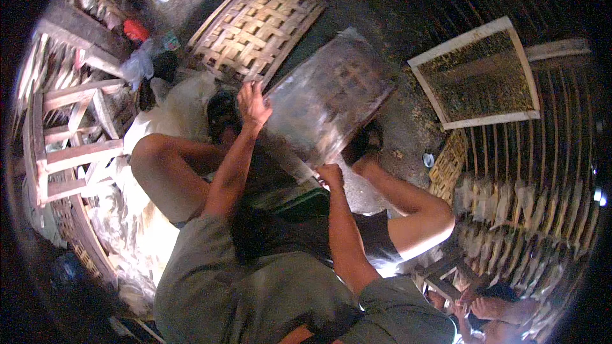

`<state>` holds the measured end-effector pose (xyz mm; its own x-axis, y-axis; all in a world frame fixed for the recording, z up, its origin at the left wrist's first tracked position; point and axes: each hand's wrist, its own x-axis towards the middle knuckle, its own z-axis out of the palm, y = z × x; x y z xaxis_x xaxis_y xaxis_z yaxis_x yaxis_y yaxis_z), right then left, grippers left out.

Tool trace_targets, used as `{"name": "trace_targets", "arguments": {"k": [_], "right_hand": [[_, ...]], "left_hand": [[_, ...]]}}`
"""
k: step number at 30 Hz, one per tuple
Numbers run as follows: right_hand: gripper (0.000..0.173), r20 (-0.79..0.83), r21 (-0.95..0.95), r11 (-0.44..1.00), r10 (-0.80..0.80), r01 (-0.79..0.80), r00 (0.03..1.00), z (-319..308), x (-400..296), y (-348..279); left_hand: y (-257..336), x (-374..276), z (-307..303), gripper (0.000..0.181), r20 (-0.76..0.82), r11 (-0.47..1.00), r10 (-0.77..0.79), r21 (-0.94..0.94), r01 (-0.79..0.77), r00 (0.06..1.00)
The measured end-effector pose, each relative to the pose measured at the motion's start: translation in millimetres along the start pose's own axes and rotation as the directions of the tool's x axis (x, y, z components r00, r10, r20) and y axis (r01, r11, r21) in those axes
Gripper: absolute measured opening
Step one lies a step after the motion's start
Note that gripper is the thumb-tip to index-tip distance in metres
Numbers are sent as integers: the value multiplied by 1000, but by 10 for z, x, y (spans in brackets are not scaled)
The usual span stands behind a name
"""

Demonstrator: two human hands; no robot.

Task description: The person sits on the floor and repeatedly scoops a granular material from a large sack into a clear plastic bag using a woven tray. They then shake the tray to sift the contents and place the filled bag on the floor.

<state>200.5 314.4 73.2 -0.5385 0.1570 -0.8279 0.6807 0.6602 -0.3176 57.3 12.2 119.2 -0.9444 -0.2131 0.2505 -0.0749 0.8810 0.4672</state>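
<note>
My left hand reaches forward to the near end of a woven bamboo panel. Its fingers meet the panel's corner, but I cannot tell whether they grip it. Between my knees a smooth rectangular board lies tilted, with a wet-looking shine and pale smears. My right hand is closed at the board's near edge around the end of a flat, pale, blade-like strip. Blur hides what exactly this strip is. A dark green edge of some object shows near my lap.
A white-framed mesh screen leans at the right against a slatted wall. A white cup stands near another woven piece. At left are a wooden frame and plastic bags. Another person's hands show lower right.
</note>
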Motion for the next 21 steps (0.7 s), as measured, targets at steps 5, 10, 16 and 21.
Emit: {"name": "trace_targets", "arguments": {"k": [5, 10, 16, 21], "right_hand": [[37, -237, 216, 943, -201, 253, 951, -26, 154, 199], [36, -226, 373, 879, -223, 296, 948, -219, 177, 336], [33, -297, 360, 852, -283, 381, 912, -477, -95, 276], [32, -273, 311, 848, -352, 429, 895, -336, -68, 175]], "left_hand": [[-191, 230, 321, 81, 142, 966, 8, 253, -44, 990], [-168, 449, 580, 84, -4, 996, -62, 56, 62, 998], [-201, 727, 660, 78, 142, 929, -54, 370, -2, 988], [-223, 860, 436, 67, 156, 930, -43, 368, -17, 987]]}}
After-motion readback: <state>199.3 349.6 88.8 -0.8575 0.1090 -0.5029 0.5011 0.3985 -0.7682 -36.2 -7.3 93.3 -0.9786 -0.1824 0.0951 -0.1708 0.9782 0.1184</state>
